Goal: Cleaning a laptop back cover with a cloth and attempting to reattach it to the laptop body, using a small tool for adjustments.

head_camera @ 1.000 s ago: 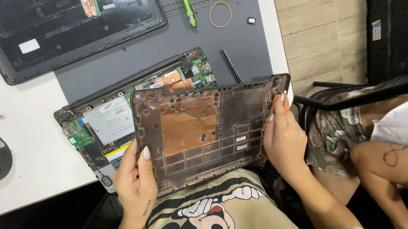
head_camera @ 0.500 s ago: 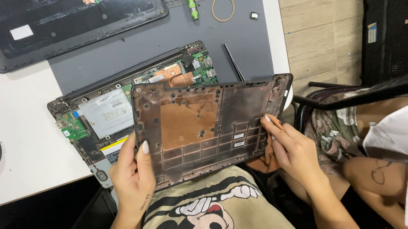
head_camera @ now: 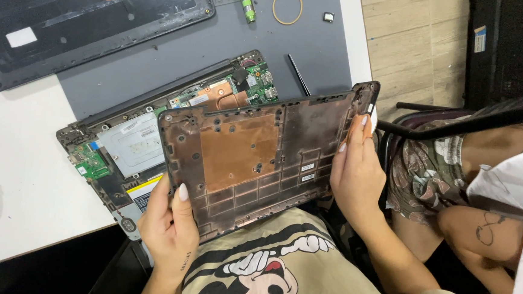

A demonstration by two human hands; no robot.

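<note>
Gripping bottom cover (head_camera: 255, 159) at opposite edges: left hand (head_camera: 171, 223) fingers clamped on lower-left corner, right hand (head_camera: 357, 171) fingers closed along right edge. Cover tilted over open laptop base (head_camera: 122, 150), overhanging table edge (head_camera: 38, 236); grey mat (head_camera: 232, 36) beyond.

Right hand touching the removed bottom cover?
Touching. Head view: the right hand lies flat against the bottom cover's right edge, fingers on its corner.

White table (head_camera: 18, 168), grey work mat (head_camera: 219, 41), pale wood-plank floor (head_camera: 413, 47), dark cabinet (head_camera: 509, 47).
</note>
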